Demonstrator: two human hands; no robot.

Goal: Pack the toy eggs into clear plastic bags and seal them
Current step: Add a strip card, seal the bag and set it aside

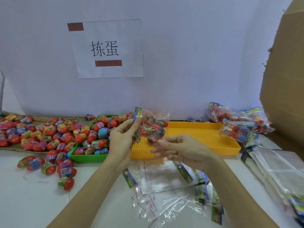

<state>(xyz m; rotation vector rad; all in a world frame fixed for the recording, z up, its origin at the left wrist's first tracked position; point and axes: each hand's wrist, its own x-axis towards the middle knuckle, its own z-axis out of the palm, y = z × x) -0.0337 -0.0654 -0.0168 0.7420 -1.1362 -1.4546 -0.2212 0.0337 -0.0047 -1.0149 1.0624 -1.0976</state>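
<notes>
A filled bag of eggs (152,127) is held up above the yellow tray (204,137), pinched at its printed header by the left hand (122,139). The right hand (179,149) is kept just below it, fingers loosely spread, gripping nothing.

head-worn view, facing forward and down, close over table (21,191)

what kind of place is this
Probably a small hand-packing workstation: loose toy eggs heaped by the trays, filled bags piled at right, and a paper sign taped to the partition.
</notes>
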